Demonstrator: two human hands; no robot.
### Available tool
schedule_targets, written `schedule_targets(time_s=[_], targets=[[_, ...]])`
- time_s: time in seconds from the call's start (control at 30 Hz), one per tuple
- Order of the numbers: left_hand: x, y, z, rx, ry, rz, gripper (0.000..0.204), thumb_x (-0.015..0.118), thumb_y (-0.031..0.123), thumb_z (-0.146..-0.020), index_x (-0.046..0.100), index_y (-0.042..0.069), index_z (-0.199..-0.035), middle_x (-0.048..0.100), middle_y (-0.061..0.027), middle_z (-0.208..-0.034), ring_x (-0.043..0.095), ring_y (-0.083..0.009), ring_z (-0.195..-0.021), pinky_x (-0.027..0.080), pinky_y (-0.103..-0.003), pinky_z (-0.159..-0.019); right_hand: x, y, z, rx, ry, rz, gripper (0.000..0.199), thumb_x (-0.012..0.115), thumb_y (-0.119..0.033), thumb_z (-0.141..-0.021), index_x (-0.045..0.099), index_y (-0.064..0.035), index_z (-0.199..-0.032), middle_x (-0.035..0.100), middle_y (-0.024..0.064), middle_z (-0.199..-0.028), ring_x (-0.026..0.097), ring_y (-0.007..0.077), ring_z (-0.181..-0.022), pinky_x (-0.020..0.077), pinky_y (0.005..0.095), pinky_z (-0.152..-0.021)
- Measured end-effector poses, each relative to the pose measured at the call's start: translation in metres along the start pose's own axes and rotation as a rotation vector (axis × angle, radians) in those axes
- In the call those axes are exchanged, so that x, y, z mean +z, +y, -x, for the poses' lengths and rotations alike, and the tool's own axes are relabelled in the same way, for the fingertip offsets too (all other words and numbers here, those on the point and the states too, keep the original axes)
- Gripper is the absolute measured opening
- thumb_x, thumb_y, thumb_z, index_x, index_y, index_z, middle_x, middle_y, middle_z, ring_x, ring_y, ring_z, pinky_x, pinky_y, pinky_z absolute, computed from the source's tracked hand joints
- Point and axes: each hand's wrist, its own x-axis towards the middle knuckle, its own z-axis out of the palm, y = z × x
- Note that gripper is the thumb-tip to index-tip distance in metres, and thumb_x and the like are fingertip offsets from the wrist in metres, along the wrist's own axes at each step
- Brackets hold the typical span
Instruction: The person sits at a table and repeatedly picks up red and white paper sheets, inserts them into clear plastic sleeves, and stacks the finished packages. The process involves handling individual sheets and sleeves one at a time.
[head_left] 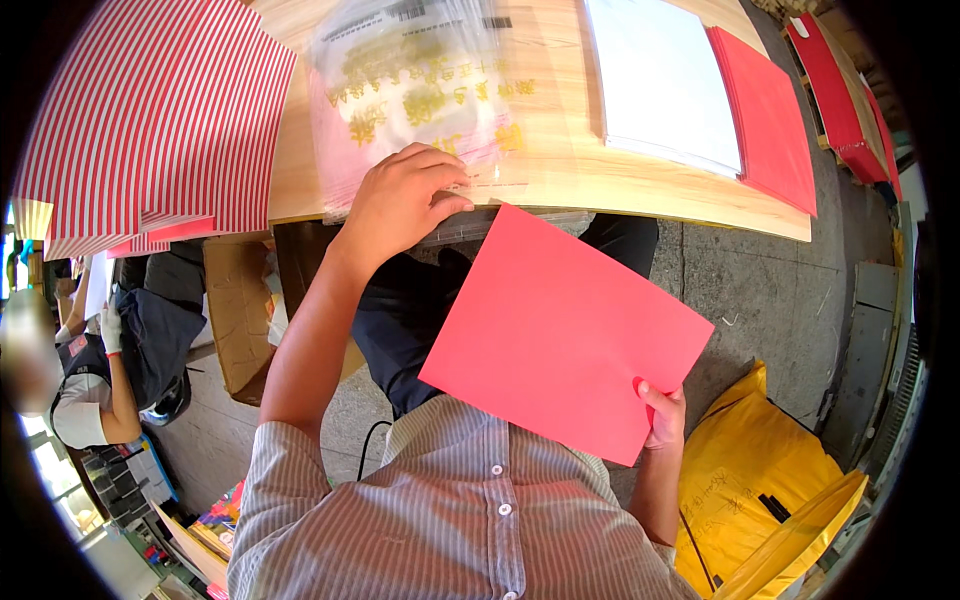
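Nearest is my striped shirt, both arms leaving it at the short sleeves. Right arm: low beside my body, elbow bent, forearm angled up toward the sheet's lower right side. Right hand: thumb flat on the upper face, fingers mostly hidden beneath, so the edge is pinched between them. Held item: one red sheet, tilted relative to the table edge, spread above my lap; its upper corner reaches the table edge near my left hand. Whether it is a single layer, I cannot tell.

Left arm: bent outward at the elbow, forearm rising to the table edge, wrist bent inward. Left hand: back upward, fingers loosely curved, thumb apart from the index finger with a gap between the tips. It lies over the near part of the clear plastic bags, which carry yellow print; firm contact cannot be confirmed.

Right of my legs, a yellow bag lies on the floor. On the wooden table, farther right: a white stack beside a red stack. Left: red-and-white striped sheets. Beyond, lower left, a co-worker wears a pale glove.
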Motion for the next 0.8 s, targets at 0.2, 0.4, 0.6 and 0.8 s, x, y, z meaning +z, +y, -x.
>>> schedule_targets(time_s=[0.2,0.4,0.6,0.8], targets=[[-0.002,0.009,0.0,0.031,-0.049,-0.147,0.023,0.077,0.019,-0.078,0.072,0.009,-0.099,0.068,-0.0017,-0.105,0.062,-0.0216,-0.102,0.053,-0.035,-0.085,-0.005,0.003,-0.001,0.019,0.005,-0.003,0.052,0.073,0.003,-0.078,0.056,-0.001,-0.127,0.065,0.0111,-0.117,0.065,0.0228,-0.105,0.0532,0.0374,-0.091],[0.001,0.006,-0.001,0.082,-0.052,-0.209,0.024,0.078,0.018,-0.077,0.072,0.009,-0.099,0.066,-0.0008,-0.103,0.062,-0.0211,-0.1,0.053,-0.035,-0.083,0.003,0.0,0.0,0.011,0.016,-0.007,0.052,0.074,0.002,-0.078,0.056,-0.0013,-0.127,0.066,0.0112,-0.117,0.065,0.023,-0.105,0.0532,0.0374,-0.091],[0.004,0.002,0.002,0.144,-0.04,-0.25,0.021,0.073,0.013,-0.079,0.072,0.009,-0.1,0.067,-0.0017,-0.102,0.063,-0.0219,-0.098,0.054,-0.035,-0.081,0.003,-0.001,-0.001,0.019,0.027,0.011,0.053,0.076,0.0,-0.077,0.056,-0.0011,-0.126,0.066,0.0113,-0.116,0.066,0.0234,-0.103,0.0541,0.0376,-0.089],[0.002,0.016,0.001,0.143,-0.027,-0.298,0.02,0.072,0.013,-0.08,0.071,0.008,-0.099,0.067,-0.0029,-0.103,0.063,-0.0214,-0.097,0.054,-0.036,-0.079,0.003,0.001,-0.002,0.017,0.016,0.032,0.051,0.075,-0.002,-0.078,0.057,-0.0013,-0.126,0.066,0.0106,-0.116,0.067,0.024,-0.102,0.0553,0.038,-0.089]])
